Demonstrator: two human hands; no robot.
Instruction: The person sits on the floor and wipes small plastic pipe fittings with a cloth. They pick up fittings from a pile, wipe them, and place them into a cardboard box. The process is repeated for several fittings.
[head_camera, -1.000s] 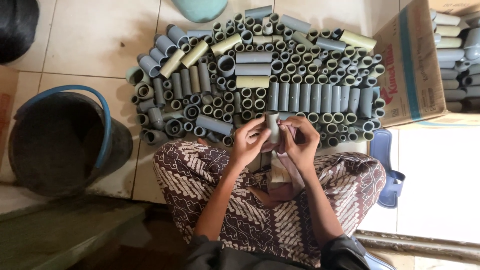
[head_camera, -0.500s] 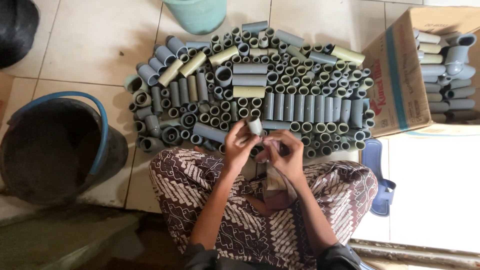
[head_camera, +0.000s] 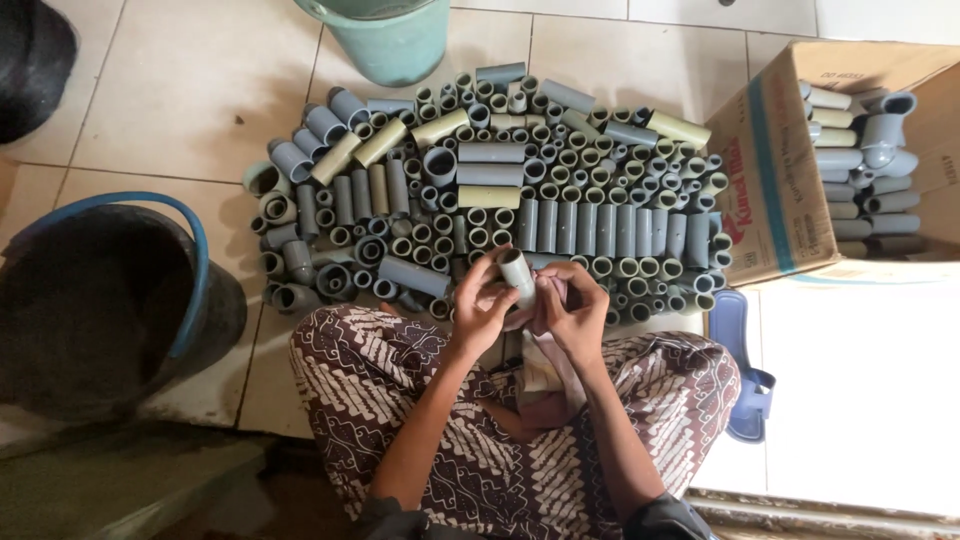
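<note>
Black bucket (head_camera: 100, 300): far left on the tiled floor (head_camera: 180, 110), blue handle (head_camera: 190, 270) arched over its dark mouth; contents not discernible.

Green bucket (head_camera: 385, 35): top edge of view, only the lower part in frame, just beyond the heap.

Pipe pieces (head_camera: 490, 190): a broad spread of short grey and yellowish plastic tubes on the tiles, some standing on end with open mouths up, some lying in side-by-side rows. The near edge of the spread sits right at the person's knees.

Left hand (head_camera: 483, 305): fingers curled and closed on the lower part of one pipe piece (head_camera: 517, 272), thumb against its side. Half a second ago this tube was tipped away to the left; it now stands more upright and closer to the other hand.

Right hand (head_camera: 572, 312): fingers bunched together on a pale cloth (head_camera: 545, 365), pressed up to the side of the held tube. The two hands have drawn together since the earlier view, so cloth and tube now meet; this reads as the rubbing part of the handling, not a pick-up or put-down.

Patterned lap (head_camera: 480, 420): brown-and-white fabric, the cloth trailing down across it.

Blue sandal (head_camera: 745, 370): on the floor right of the knee.

Cardboard box (head_camera: 775, 180): far right, on its side, stacked with more tubes (head_camera: 860, 170).
</note>
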